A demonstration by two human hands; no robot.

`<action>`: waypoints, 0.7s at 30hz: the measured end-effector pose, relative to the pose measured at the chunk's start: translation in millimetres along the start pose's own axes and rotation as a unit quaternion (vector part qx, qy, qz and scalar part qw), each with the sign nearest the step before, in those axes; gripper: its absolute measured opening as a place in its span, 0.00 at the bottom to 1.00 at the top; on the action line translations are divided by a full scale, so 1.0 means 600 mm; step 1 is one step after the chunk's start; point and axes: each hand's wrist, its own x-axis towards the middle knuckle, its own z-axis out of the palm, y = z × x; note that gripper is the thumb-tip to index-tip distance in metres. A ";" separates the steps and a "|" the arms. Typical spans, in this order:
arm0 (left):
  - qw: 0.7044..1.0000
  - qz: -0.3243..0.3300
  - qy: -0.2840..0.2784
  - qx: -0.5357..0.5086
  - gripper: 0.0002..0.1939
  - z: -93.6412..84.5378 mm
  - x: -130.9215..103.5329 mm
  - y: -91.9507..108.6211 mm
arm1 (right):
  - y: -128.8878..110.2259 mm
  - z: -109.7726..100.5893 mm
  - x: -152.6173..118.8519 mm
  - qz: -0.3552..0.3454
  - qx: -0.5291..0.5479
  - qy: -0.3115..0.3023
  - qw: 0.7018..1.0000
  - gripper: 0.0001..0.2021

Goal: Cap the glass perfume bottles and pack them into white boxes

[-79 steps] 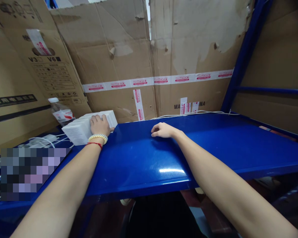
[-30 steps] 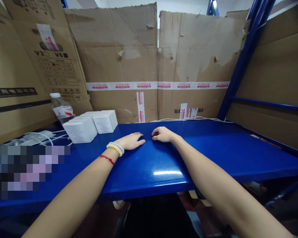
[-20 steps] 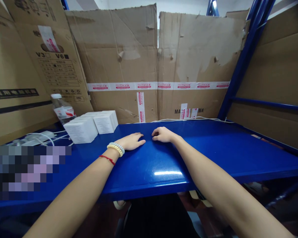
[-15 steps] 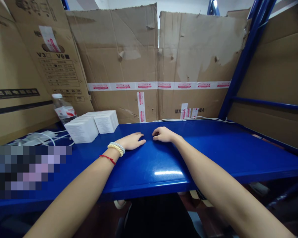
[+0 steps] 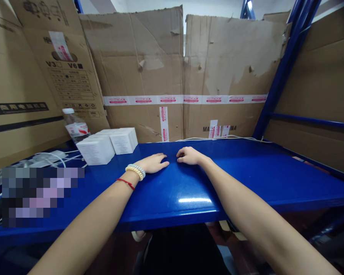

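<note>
My left hand [image 5: 154,163] lies palm down on the blue table [image 5: 172,194], fingers stretched out and holding nothing. Pale coiled bands and a red string circle that wrist. Just to the right, my right hand [image 5: 188,156] rests on the same surface with its fingers loosely curled and apart, nothing in them. A small gap separates the two hands. To the left of my left hand stand white boxes in two groups, one nearer [image 5: 96,151] and one farther right [image 5: 123,141].
A plastic bottle [image 5: 77,126] stands behind the white boxes. White cables and a power strip [image 5: 50,158] lie at the left, by a pixelated patch. Cardboard sheets [image 5: 143,76] wall the back and sides. A blue post [image 5: 285,72] rises at the right.
The whole view has shifted very slightly. Both hands keep the same pose and place on the table.
</note>
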 end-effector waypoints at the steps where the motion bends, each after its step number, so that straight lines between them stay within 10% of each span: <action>1: 1.000 0.000 -0.001 0.001 0.35 -0.001 -0.001 0.000 | 0.000 0.000 0.000 0.000 0.000 0.000 1.000 0.14; 11: 1.000 0.021 0.010 0.005 0.34 -0.005 0.001 -0.001 | -0.003 -0.004 -0.005 -0.008 0.000 -0.010 1.000 0.15; 15: 0.982 -0.050 0.183 -0.006 0.28 -0.041 -0.014 -0.039 | -0.001 -0.006 -0.004 -0.001 0.009 -0.016 1.000 0.14; 18: 0.864 -0.253 0.434 -0.016 0.31 -0.075 -0.052 -0.090 | 0.003 -0.005 -0.003 0.006 0.018 -0.020 1.000 0.14; 21: 0.759 -0.407 0.505 -0.056 0.45 -0.092 -0.096 -0.141 | 0.005 -0.004 -0.003 0.002 0.027 -0.019 0.999 0.14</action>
